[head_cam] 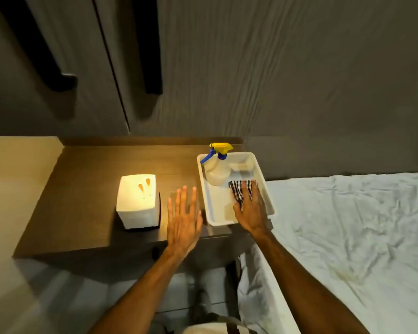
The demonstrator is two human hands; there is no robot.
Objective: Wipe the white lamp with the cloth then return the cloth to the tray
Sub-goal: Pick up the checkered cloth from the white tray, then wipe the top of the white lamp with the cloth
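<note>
Resting a hand on the cloth in the tray

Glowing on the brown nightstand (87, 189), the white lamp (138, 203) sits at the left. Beside it the left hand (182, 222) is spread flat and wide, holding nothing. In the white tray (217, 213), the right hand (250, 208) lies flat on the checked cloth (237, 190), fingers out, hiding part of it. A spray bottle (217, 168) stands behind.

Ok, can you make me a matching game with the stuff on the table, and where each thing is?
Things:
1. lamp
2. spray bottle
3. cloth
4. left hand

Places:
A. under the right hand, in the tray
B. flat and open, between lamp and tray
C. glowing, left of the tray
D. upright at the tray's far end

Pairs: 1-C, 2-D, 3-A, 4-B
</note>
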